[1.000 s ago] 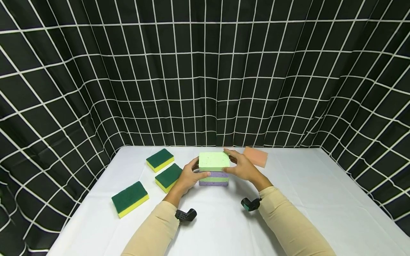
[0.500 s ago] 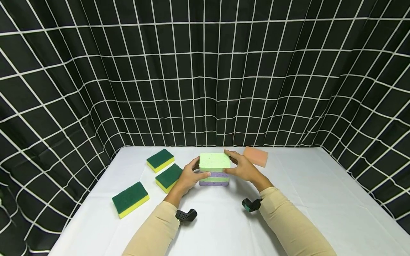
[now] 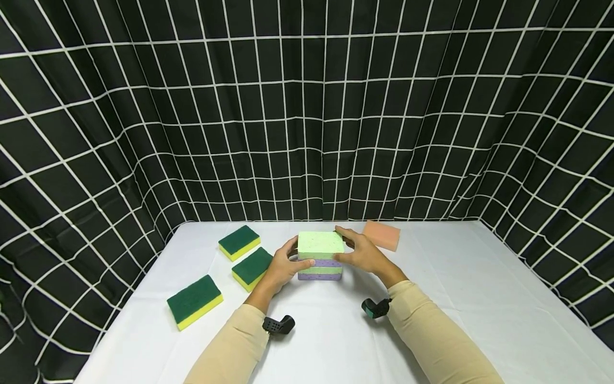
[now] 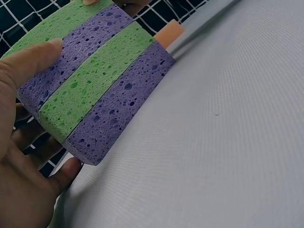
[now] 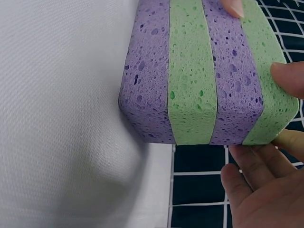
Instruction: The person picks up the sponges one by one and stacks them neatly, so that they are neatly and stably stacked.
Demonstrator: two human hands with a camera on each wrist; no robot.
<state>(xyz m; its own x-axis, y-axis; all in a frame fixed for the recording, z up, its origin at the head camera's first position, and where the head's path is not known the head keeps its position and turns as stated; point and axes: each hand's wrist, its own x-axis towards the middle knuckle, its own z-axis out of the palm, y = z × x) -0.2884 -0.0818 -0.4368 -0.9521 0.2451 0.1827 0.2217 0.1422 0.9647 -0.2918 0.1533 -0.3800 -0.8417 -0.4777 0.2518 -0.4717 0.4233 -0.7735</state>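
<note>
A stack of sponges stands at the middle of the table, green and purple by turns. On top is a light green sponge [image 3: 320,243]; under it come a purple sponge [image 4: 78,50], a second green sponge [image 4: 99,80] and a bottom purple sponge [image 4: 124,103]. From the left side, my left hand [image 3: 285,265] holds the stack, its thumb on the front of the upper purple sponge and its fingers behind. My right hand [image 3: 365,253] grips the top green sponge at its right end, thumb in front and fingers round the back. The edges line up closely.
On the left lie three scouring sponges with dark green tops and yellow bases: a back one [image 3: 239,241], a middle one [image 3: 251,268] and a front one [image 3: 194,301]. An orange sponge [image 3: 383,235] lies behind my right hand. A black gridded curtain [image 3: 307,106] surrounds the white-covered table [image 3: 455,288].
</note>
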